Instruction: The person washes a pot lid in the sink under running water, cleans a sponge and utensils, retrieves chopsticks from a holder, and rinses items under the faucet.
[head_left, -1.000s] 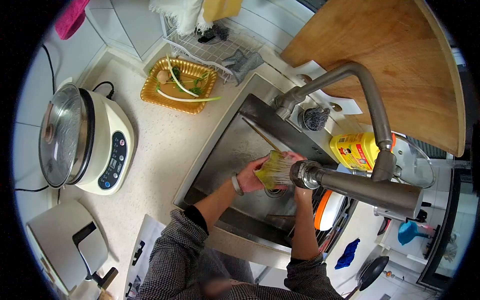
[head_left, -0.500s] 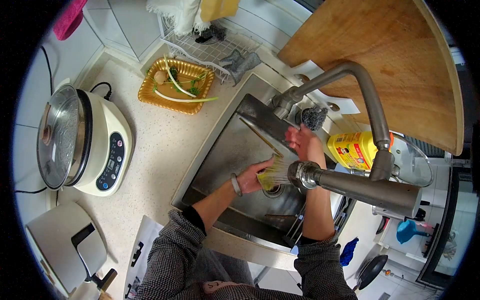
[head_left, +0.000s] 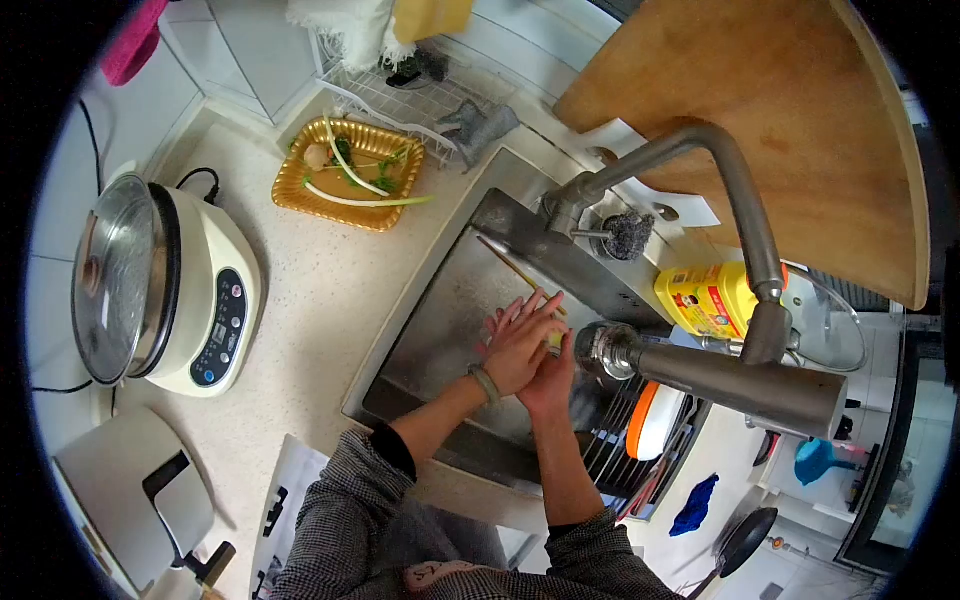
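Over the metal sink [head_left: 425,330], my left hand [head_left: 515,355], with a bracelet on its wrist, lies across my right hand [head_left: 548,388]. The hands press together, fingers overlapping. A small part of a yellow piece [head_left: 555,342] shows between them; the rest is covered, and its kind is unclear. Just right of the hands is the faucet head [head_left: 608,350], and no spray shows from it. A thin brown stick [head_left: 508,262], like a chopstick, lies in the sink beyond my fingers.
A gold tray [head_left: 290,200] with scallions stands on the counter by a cream electric pot [head_left: 215,300]. Right of the sink are a yellow bottle [head_left: 705,300], a cutting board [head_left: 760,130], and a rack [head_left: 610,440] bearing an orange-and-white item [head_left: 655,420]. The faucet arm [head_left: 735,200] arches overhead.
My right hand has come from beside the faucet handle down to my left hand, and the two now press together around the yellow piece. The water spray is no longer visible.
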